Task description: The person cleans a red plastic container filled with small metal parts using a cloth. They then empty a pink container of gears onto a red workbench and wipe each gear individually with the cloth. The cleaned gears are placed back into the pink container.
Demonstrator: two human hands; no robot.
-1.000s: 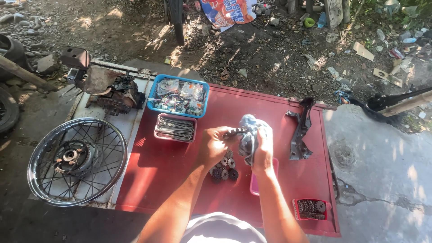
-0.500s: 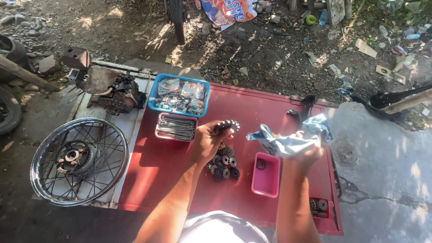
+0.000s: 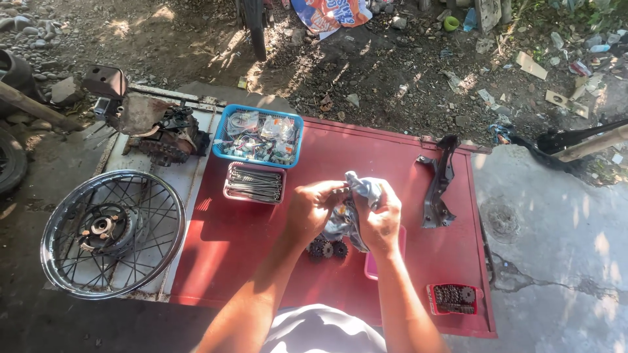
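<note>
My two hands are close together over the red board (image 3: 248, 235). My left hand (image 3: 311, 209) and my right hand (image 3: 379, 219) both grip a gray rag (image 3: 356, 196). The rag is bunched up between them, and a bit of it sticks up above my right fingers (image 3: 386, 199). I cannot tell if something is inside the rag.

Right under my hands, some small dark gears (image 3: 327, 248) lie on the board. A pink tray (image 3: 373, 268) sits just beside them, mostly hidden by my right arm.

Farther up the board is a blue basket (image 3: 222, 127) full of small packets. Just below it is a flat tray of spokes (image 3: 255, 183). A dark metal bracket (image 3: 439, 186) lies on the right part of the board. A little red box of dark bits (image 3: 453, 299) sits near the right bottom corner.

Left of the board, a shiny wheel (image 3: 112, 232) lies flat. Above it is a dirty engine part (image 3: 160, 134). Past the board, the ground (image 3: 392, 72) is dirt with scraps on it.
</note>
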